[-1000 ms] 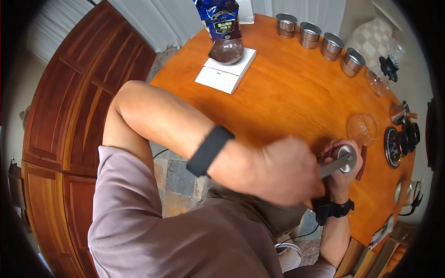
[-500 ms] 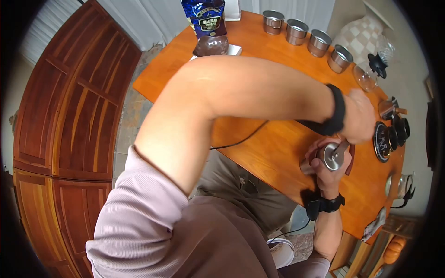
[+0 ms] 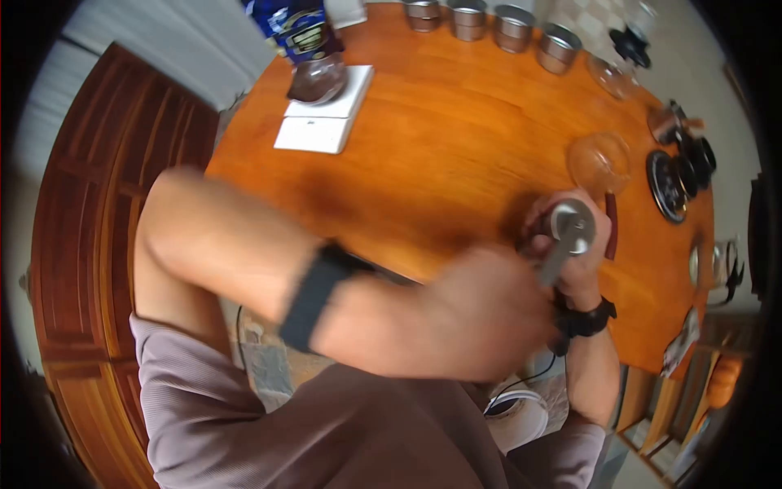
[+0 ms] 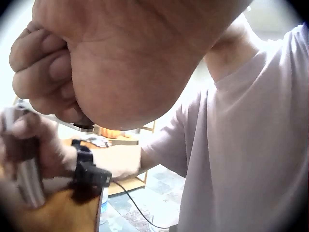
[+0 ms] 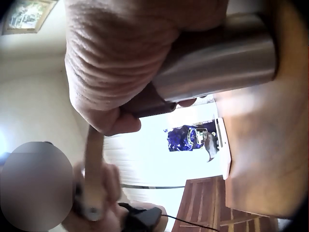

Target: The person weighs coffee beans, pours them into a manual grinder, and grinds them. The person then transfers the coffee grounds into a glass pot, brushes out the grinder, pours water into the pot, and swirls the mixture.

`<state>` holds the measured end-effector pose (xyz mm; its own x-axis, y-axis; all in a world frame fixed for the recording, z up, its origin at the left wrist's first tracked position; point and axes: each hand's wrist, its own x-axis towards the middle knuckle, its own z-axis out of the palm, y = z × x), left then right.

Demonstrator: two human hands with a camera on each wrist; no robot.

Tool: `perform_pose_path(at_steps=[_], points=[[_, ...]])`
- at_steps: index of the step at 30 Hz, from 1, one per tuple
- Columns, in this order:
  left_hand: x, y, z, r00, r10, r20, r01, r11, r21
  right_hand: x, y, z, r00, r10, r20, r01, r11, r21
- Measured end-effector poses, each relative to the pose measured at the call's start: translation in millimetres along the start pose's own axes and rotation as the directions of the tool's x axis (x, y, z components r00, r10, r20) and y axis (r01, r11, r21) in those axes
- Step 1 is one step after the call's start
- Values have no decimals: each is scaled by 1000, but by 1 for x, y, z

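Observation:
My right hand (image 3: 582,277) grips an upright steel hand coffee grinder (image 5: 222,63) near the front edge of the table, its fingers wrapped round the dark band of the body. From the grinder's round top a flat metal crank (image 3: 557,259) runs towards my body. My left hand (image 3: 481,314), blurred in the head view, has its fingers curled round the crank's outer end; the knob is hidden inside the fist. In the left wrist view these curled fingers (image 4: 46,67) show close up.
A clear glass dish (image 3: 601,163) and a dark red strip (image 3: 611,228) lie just beyond the grinder. A white scale (image 3: 314,133) bears a dark translucent bowl (image 3: 319,79) before a blue bag (image 3: 293,28). Several steel cups (image 3: 514,31) line the far edge; a black tray (image 3: 664,187) stands right.
My left hand swung the crank to the far right side half a second ago and has come back round towards my body. The right hand still holds the grinder. The head view has shifted.

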<state>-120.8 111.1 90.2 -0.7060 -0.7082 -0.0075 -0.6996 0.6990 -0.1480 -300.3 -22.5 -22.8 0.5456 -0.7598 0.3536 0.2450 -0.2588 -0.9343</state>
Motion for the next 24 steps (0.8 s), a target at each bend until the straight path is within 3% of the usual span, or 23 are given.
perform_pose_path(at_steps=[1, 3, 5, 6, 7, 8, 9, 10, 12, 14, 15, 16, 17, 19, 20, 22, 23, 24], points=[[6, -1, 5, 999, -37, -29, 35, 997, -64, 1, 0, 0, 998, -46, 36, 47, 998, -49], [-7, -18, 3, 952, -303, 42, 306, 942, -138, 5, 2, -1, 984, -144, 103, 153, 985, -84], [-7, -44, 3, 937, -347, 44, 349, 936, -51, 5, -6, 4, 993, -99, 57, 104, 990, -91], [-8, -66, 12, 980, -168, -109, 170, 985, 4, 4, -9, 4, 997, -60, 44, 64, 995, -81], [1, -85, 29, 906, 51, -420, 70, 961, 266, 4, -8, 1, 998, -55, 44, 59, 994, -92], [15, -103, 36, 876, 54, -480, 80, 964, 255, 4, -4, 0, 990, -99, 99, 111, 986, -123], [30, -117, 35, 953, -142, -267, 190, 968, 163, 4, -2, 0, 977, -141, 158, 165, 975, -151], [53, -126, 29, 966, -86, -243, 100, 994, 47, 4, -4, 3, 977, -137, 165, 164, 972, -168], [104, -132, 35, 969, -27, -244, 42, 997, 58, 1, -5, 4, 987, -72, 146, 88, 991, -104], [146, -122, 44, 923, 107, -370, -102, 994, 32, -3, -6, 3, 993, -8, 120, 14, 999, -46], [169, -105, 27, 990, 48, -136, -48, 999, -1, -4, -7, 3, 993, 16, 119, -13, 1000, -24], [185, -84, 3, 994, -9, 108, 12, 1000, -23, -7, -6, 2, 992, 44, 117, -44, 999, -1], [191, -70, -10, 981, 116, 152, -113, 993, -30, -12, 4, -2, 992, 48, 113, -47, 999, -11], [192, -30, -28, 968, 155, 197, -174, 981, 82, -25, 28, -11, 955, 210, 209, -264, 924, 278], [183, -14, -35, 960, 169, 222, -195, 976, 99, -25, 23, -10, 955, 216, 205, -268, 923, 276], [156, 17, -19, 982, 190, 9, -178, 900, 397, -21, 3, -7, 950, 233, 208, -267, 951, 158], [158, 26, -19, 973, 184, 137, -207, 962, 179, -16, -8, -5, 949, 239, 206, -263, 959, 102], [144, 33, -14, 971, 192, 144, -216, 960, 175, -12, -16, -2, 948, 246, 204, -260, 964, 47]])
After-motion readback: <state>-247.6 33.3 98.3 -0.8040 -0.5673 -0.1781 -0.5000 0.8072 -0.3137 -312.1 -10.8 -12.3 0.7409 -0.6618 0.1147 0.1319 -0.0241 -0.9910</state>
